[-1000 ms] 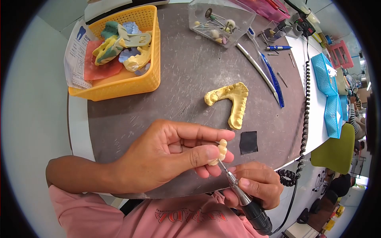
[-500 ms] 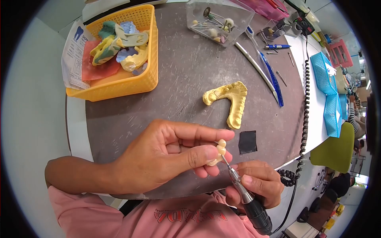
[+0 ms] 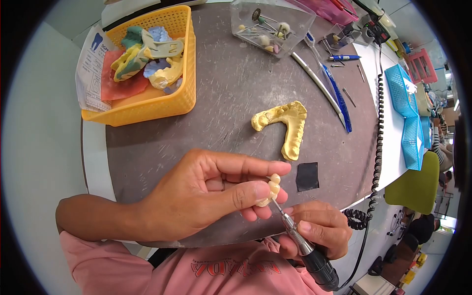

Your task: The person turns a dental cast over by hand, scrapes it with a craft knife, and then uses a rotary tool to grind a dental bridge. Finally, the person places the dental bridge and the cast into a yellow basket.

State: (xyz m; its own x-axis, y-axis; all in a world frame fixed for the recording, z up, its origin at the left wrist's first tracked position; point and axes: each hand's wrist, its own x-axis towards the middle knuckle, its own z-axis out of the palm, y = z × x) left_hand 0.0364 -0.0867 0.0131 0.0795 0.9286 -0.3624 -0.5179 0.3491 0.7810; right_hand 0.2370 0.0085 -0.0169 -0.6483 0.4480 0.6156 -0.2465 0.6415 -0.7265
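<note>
Pinched between the thumb and fingers of my left hand (image 3: 221, 189) is a small cream dental bridge (image 3: 274, 186) with rounded tooth shapes. My right hand (image 3: 319, 228) is closed around a black and silver rotary handpiece (image 3: 307, 248). Its thin bur points up and left, with the tip at the lower part of the bridge; whether it touches is too small to tell. Just above the hands, a yellow dental cast (image 3: 293, 129) lies on the brown work surface (image 3: 216, 98). A black square piece (image 3: 308, 176) lies right of my left fingertips.
An orange basket (image 3: 189, 93) at upper left holds impressions and a paper. A clear tray (image 3: 300, 34) of burs stands at the top. A white-handled tool (image 3: 319, 88), a blue toothbrush (image 3: 338, 101) and a pen (image 3: 344, 57) lie right. A coiled cord (image 3: 379, 123) runs down the right side.
The handpiece tip has shifted slightly down and left along the bridge. My left hand has hardly moved.
</note>
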